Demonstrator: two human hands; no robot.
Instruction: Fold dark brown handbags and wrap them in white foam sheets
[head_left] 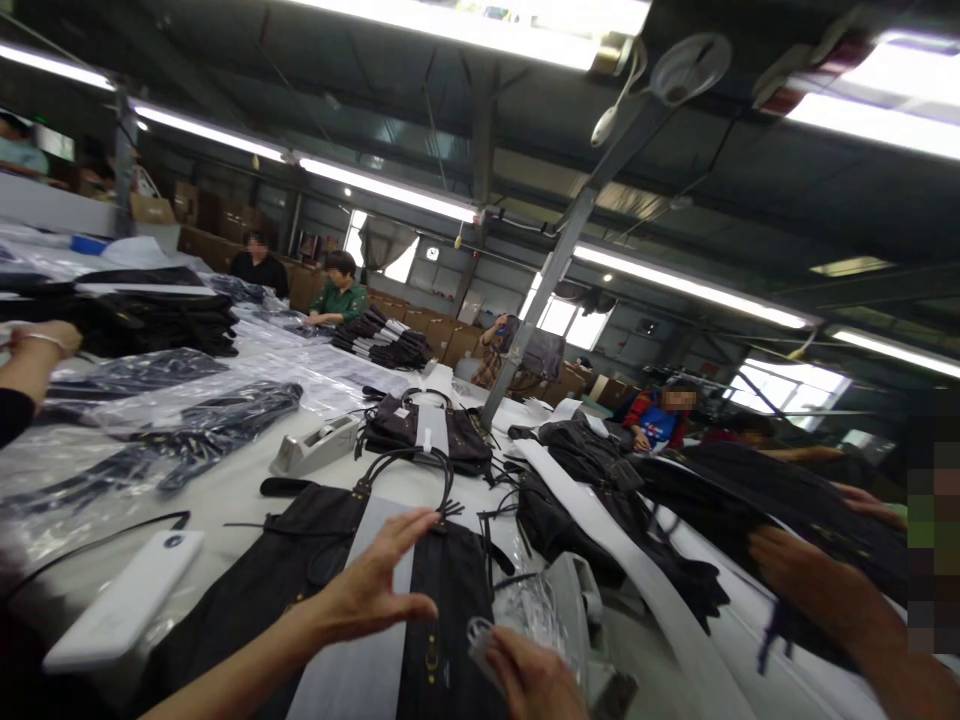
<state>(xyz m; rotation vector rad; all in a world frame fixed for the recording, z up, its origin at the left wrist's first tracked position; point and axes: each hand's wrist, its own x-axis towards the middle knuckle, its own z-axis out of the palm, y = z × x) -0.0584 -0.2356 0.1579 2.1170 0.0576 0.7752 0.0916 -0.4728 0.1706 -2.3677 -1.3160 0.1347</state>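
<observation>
A black bag [450, 610] lies flat in front of me, a pale strip [349, 650] running down its middle and dark looped handles at its top. Over the strip hovers my left hand [379, 580], fingers and thumb spread, holding nothing. At the bag's right edge, my right hand [532, 675] has its fingers closed on a small clear plastic piece [478, 640]. Crumpled clear plastic [532, 610] lies just beyond that hand.
A white phone-like device [127, 600] with a cable lies left. Tape dispensers [319, 440] stand ahead and right of the bag. More bags [431, 430] are stacked beyond. A person's hand [49, 340] is at far left; another person's hands [802, 570] hold a black bag at right.
</observation>
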